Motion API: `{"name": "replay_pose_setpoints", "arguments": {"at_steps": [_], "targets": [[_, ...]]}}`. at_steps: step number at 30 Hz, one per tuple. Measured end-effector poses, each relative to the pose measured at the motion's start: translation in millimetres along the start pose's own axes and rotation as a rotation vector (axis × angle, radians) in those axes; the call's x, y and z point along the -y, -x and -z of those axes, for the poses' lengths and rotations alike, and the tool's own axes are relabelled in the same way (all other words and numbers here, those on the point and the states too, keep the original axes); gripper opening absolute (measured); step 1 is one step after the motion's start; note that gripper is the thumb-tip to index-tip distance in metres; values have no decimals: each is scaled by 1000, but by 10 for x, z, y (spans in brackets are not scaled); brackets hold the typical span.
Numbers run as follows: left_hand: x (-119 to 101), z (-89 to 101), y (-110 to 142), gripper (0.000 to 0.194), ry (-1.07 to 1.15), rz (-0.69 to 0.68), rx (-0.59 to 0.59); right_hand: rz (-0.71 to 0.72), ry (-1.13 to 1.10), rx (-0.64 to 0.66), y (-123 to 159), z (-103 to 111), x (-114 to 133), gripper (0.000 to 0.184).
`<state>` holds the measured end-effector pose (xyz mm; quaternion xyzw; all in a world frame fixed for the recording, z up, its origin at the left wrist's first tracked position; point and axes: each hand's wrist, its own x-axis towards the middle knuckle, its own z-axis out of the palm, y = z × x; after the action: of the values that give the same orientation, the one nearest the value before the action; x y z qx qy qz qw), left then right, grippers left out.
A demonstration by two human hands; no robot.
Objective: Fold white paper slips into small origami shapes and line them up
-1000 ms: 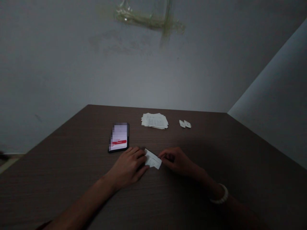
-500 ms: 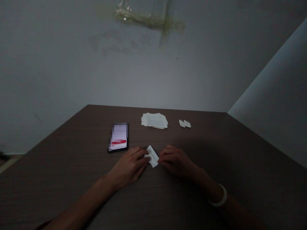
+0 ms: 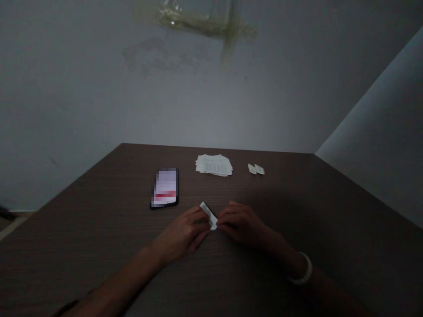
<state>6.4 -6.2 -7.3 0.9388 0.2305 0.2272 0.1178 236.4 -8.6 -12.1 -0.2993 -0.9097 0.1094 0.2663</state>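
Observation:
A small folded piece of white paper (image 3: 212, 221) lies low over the table between my two hands. My left hand (image 3: 188, 228) is closed on its left side, with the fingers covering part of it. At the paper's right edge, the fingertips of my right hand (image 3: 239, 223) are pinched together on it. Creases show in the paper, and its upper corner sticks out past my left fingers. A pale beaded bracelet (image 3: 306, 269) circles my right wrist.
On the brown table (image 3: 280, 193), a phone (image 3: 166, 187) with a lit screen lies left of my hands. A stack of printed paper sheets (image 3: 214, 165) is farther back. Two small folded papers (image 3: 256, 169) lie right of the stack. A wall (image 3: 211, 105) stands behind.
My left hand has shifted slightly right, nearer my right hand. The white paper now shows a narrower face, folded over further. My right hand has stayed nearly in place.

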Motion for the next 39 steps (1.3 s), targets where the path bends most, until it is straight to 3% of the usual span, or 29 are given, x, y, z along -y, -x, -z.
{"name": "replay_pose_setpoints", "arguments": {"at_steps": [12, 20, 27, 33, 39], "targets": [[-45, -31, -33, 16, 12, 161, 7, -57, 20, 57, 4, 39, 115, 3], [-86, -12, -63, 14, -5, 220, -6, -132, -12, -16, -32, -106, 110, 2], [1, -21, 52, 27, 141, 193, -88, -148, -10, 34, -29, -24, 93, 6], [49, -13, 34, 22, 56, 102, 34, -153, -26, 33, -10, 2, 75, 5], [33, -16, 28, 26, 67, 93, 27, -185, -9, 20, -30, -20, 90, 3]]}}
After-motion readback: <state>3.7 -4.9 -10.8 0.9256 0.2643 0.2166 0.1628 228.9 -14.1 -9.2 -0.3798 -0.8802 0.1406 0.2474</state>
